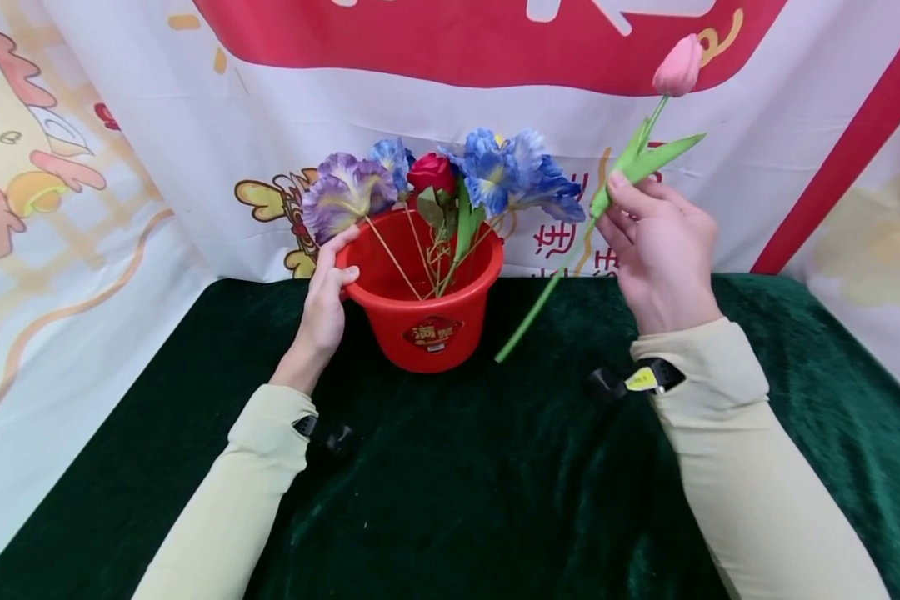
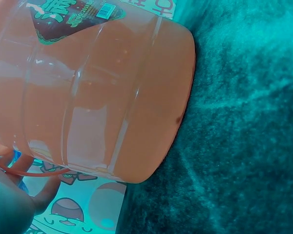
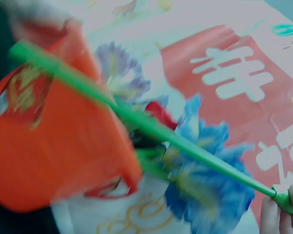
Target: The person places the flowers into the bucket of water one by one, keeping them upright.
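A red plastic bucket [image 1: 390, 325] stands on the cloth, holding a purple flower [image 1: 345, 196], a red rose [image 1: 432, 172] and blue flowers [image 1: 487, 175]. At its left rim, my left hand [image 1: 322, 312] grips the edge with the thumb at the near side. In the left wrist view the bucket's wall [image 2: 97, 107] fills much of the picture. To the right of the bucket, my right hand [image 1: 667, 250] pinches a pink tulip [image 1: 678, 67] by its leafy stem. The tulip is upright but slanted, its green stem [image 3: 151, 127] reaching down beside the bucket, apart from it.
Dark green velvet cloth [image 1: 457, 483] covers the table. Close behind the bucket hangs a white printed backdrop [image 1: 307, 108] with red lettering and cartoon figures. Each wrist carries a small black strapped-on device [image 1: 656, 377].
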Demonstrator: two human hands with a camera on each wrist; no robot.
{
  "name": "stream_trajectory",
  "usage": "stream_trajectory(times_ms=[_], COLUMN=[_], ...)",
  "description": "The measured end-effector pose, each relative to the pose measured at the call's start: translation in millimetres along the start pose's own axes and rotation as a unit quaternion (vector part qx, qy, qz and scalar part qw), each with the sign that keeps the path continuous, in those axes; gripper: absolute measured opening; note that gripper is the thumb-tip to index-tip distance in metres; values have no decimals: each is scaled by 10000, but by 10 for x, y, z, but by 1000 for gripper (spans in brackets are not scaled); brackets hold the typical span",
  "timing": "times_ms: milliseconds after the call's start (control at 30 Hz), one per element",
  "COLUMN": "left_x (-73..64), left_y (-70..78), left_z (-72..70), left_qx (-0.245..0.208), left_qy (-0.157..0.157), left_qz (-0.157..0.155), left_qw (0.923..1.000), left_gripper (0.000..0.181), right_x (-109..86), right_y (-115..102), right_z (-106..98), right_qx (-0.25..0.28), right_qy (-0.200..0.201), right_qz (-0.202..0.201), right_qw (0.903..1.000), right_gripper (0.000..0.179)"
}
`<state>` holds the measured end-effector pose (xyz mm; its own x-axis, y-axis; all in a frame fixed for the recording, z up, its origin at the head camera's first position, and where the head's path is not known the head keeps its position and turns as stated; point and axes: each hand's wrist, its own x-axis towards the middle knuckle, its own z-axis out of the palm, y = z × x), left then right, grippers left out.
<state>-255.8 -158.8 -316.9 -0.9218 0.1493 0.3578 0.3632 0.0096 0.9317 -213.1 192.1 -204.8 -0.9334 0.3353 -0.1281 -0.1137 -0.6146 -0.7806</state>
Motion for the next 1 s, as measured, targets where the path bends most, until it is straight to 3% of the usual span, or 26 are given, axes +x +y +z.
stream_trajectory(times_ms=[200, 367, 500, 667, 767, 800, 867, 1000], left_x=[-8, -8, -3, 8, 8, 7, 4, -3], left_y=[5, 3, -3, -15, -14, -14, -14, -12], left_z=[-17, -12, 5, 34, 43, 43, 40, 25], left_qx=[38, 28, -50, -32, -12, -13, -23, -50], left_qy=[22, 34, 27, 28, 45, 51, 72, 90], left_qz=[-21, -2, 19, 39, 61, 64, 78, 91], left_qw=[10000, 10000, 10000, 10000, 10000, 10000, 9999, 9999], left_gripper=[62, 62, 62, 61, 61, 61, 61, 61], right_x=[-27, -55, -93, -92, -64, -50, -23, 22], right_y=[-9, 69, 214, 495, 663, 712, 800, 936], right_z=[229, 266, 197, 67, -23, -48, -95, -129], right_qx=[813, 1205, 1143, 682, 265, 98, -472, -1755], right_qy=[48, 108, 63, -68, -421, -597, -1074, -1914], right_qz=[-184, -323, -647, -1501, -2024, -2235, -2769, -3795], right_qw=[9965, 9921, 9913, 9863, 9780, 9728, 9537, 8880], right_gripper=[37, 35, 36, 36, 33, 31, 27, 20])
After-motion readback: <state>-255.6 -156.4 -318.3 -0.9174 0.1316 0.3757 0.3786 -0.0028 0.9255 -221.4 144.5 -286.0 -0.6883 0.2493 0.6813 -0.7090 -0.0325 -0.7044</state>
